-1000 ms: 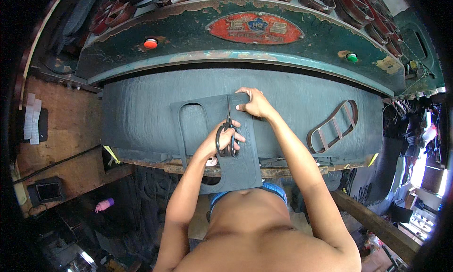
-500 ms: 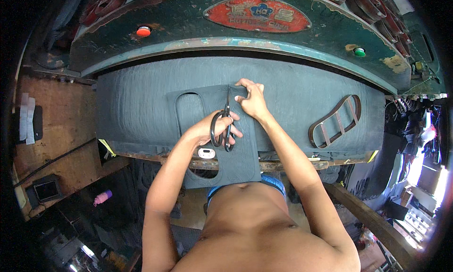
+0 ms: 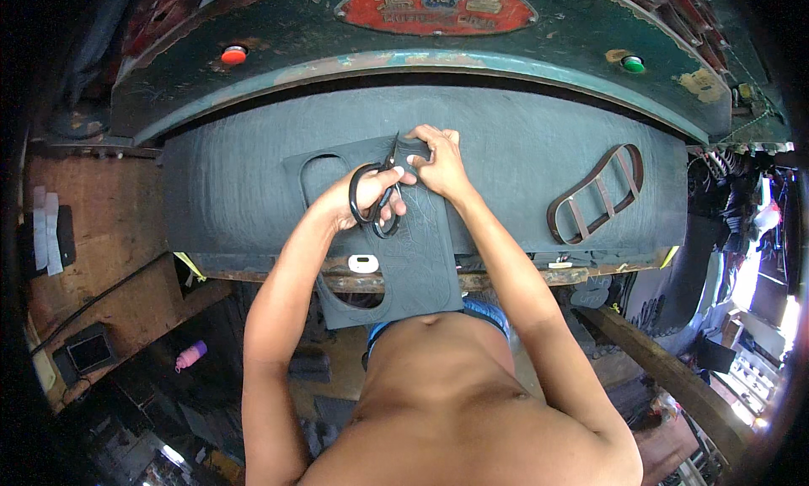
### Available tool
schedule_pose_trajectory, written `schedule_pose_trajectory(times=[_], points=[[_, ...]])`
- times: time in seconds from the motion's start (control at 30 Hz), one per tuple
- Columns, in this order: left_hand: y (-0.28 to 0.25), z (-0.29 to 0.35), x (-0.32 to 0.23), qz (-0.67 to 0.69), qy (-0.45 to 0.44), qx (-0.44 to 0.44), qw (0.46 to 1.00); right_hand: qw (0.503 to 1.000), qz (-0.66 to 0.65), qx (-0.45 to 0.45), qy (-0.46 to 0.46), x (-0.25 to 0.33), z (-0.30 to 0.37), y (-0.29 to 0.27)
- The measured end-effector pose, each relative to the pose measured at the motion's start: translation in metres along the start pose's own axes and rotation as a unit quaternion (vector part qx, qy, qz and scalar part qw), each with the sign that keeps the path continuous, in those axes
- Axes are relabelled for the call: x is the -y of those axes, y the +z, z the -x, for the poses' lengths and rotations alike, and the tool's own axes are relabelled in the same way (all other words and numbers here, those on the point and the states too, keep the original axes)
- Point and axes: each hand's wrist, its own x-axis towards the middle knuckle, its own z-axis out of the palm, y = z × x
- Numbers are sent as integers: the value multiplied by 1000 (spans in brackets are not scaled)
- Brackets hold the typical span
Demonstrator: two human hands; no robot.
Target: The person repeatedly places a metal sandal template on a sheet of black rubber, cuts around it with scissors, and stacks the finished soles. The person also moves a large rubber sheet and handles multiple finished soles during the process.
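Note:
A dark grey rubber sheet [image 3: 421,242] with sole-shaped holes lies over the front of the work surface, its near end against my waist. My left hand [image 3: 341,201] is closed around black-handled scissors [image 3: 355,198]. Their blades point away from me at the sheet's far edge, and the handle loops are spread. Right beside the blades, my right hand [image 3: 442,162] pinches the far edge of the sheet between thumb and fingers. A small white device with a dark window [image 3: 363,264] sits near the sheet's left hole.
A sole-shaped cutting die with crossbars [image 3: 603,197] stands at the right on the grey work surface [image 3: 506,132]. Behind is a green machine beam [image 3: 295,35] with a red button [image 3: 233,56] and a green button [image 3: 633,64]. A wooden table [image 3: 101,208] adjoins at the left.
The scissors have tilted, with their handles swung left and spread wider. Both hands and the sheet have shifted slightly up and left in the picture, and the whole view has moved a little.

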Motion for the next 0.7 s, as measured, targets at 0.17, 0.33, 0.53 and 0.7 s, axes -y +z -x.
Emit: schedule_pose_trajectory(times=[0.17,0.33,0.53,0.7], points=[[-1,60,9,-10,125,11,992,1000,-10,26,13,10,-4,-8],[-43,129,46,-1,220,-242,945,994,-48,22,101,12,9,-23],[-69,121,121,-52,120,-469,874,964,-117,-199,129,51,39,-88],[-87,105,142,-187,143,-559,795,941,-6,-141,-309,172,99,-208]])
